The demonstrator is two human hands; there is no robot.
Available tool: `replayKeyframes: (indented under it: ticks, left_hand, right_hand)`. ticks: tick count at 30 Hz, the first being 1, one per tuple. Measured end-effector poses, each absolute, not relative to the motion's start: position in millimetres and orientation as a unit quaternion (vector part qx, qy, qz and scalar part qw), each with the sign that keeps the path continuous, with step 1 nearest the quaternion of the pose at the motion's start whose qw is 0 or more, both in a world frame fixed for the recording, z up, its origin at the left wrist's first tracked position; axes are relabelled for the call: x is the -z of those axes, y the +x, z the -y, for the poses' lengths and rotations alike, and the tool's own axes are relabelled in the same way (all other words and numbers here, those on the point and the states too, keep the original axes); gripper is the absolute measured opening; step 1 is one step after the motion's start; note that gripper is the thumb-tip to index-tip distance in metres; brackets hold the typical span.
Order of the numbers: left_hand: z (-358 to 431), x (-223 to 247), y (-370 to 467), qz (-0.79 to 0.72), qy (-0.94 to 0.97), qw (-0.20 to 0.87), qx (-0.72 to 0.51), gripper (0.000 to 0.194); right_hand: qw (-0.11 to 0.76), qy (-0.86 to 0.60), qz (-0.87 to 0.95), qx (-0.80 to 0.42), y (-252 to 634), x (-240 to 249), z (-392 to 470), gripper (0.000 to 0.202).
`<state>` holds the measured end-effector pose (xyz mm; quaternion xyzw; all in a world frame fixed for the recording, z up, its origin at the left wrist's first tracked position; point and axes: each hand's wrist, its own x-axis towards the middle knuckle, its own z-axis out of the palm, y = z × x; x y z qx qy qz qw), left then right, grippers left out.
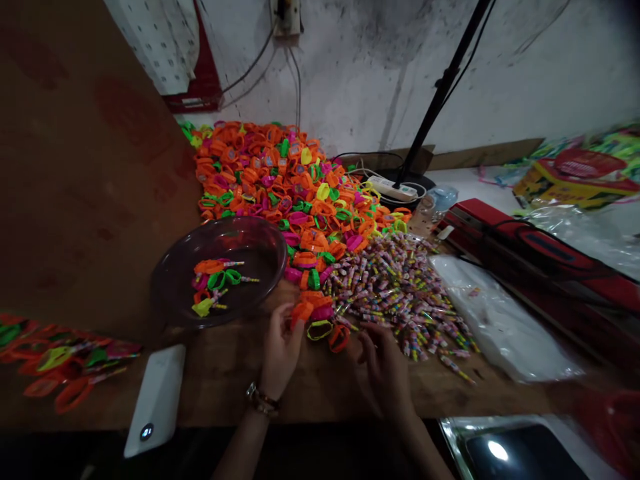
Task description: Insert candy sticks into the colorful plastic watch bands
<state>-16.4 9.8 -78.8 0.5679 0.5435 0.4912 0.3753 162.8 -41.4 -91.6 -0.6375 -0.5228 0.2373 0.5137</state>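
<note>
Toy watches (323, 311), plastic, in orange, pink, green and yellow: several loose pieces at the front of the desk (220, 380), between the hands; main stock heaped behind.

White phone (156, 393): one, face not shown, at the near edge, left.

Left hand (281, 343): one, beaded bands at the wrist. Thumb and fingers closed round an orange watch (302, 312), just to the right of the bowl.

Right hand (387, 363): one, half open, fingers curled, beside the near edge of the tube pile; blurred and dim, so whether anything is in its fingertips cannot be told.

Step in hand, as judged: handling a single watch with the left, the right being placed at the small tubes. From this pose, a next move would call for a fine fingertip pinch, the tubes being thin and closely heaped.

Wrapped tubes (395, 283): a broad pile, patterned, right of the loose watches.

Bowl (257, 250): one, dark, translucent; contains a few watches with tubes beside or attached, which cannot be told.

Clear bags (505, 320): flat stack, right of the tubes.

Watch heap (270, 167): large, mostly orange, reaching back to the wall.

Power strip (393, 189): one, white, at the far side.
</note>
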Motion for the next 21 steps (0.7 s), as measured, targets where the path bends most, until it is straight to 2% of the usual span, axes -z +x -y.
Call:
replayKeyframes:
  ticks: [3, 6, 9, 21]
  left_hand:
    - [3.2, 53.4, -15.3, -0.519, 0.596, 0.420, -0.447, 0.036]
    - [11.5, 33.1, -16.2, -0.510, 0.658, 0.378, -0.405, 0.029]
    - [16.8, 22.2, -16.7, -0.500, 0.693, 0.349, -0.384, 0.027]
    - [17.9, 22.1, -18.5, -0.438, 0.829, 0.171, -0.302, 0.031]
  right_hand:
    - [0.540, -0.551, 0.513, -0.377, 145.1, 51.1, 41.4, 0.030]
    - [0.535, -0.475, 0.500, -0.488, 137.3, 26.9, 36.8, 0.026]
    - [0.542, -0.445, 0.457, -0.547, 137.2, 19.8, 33.1, 0.026]
    - [0.552, -0.467, 0.482, -0.495, 132.4, 32.6, 27.2, 0.026]
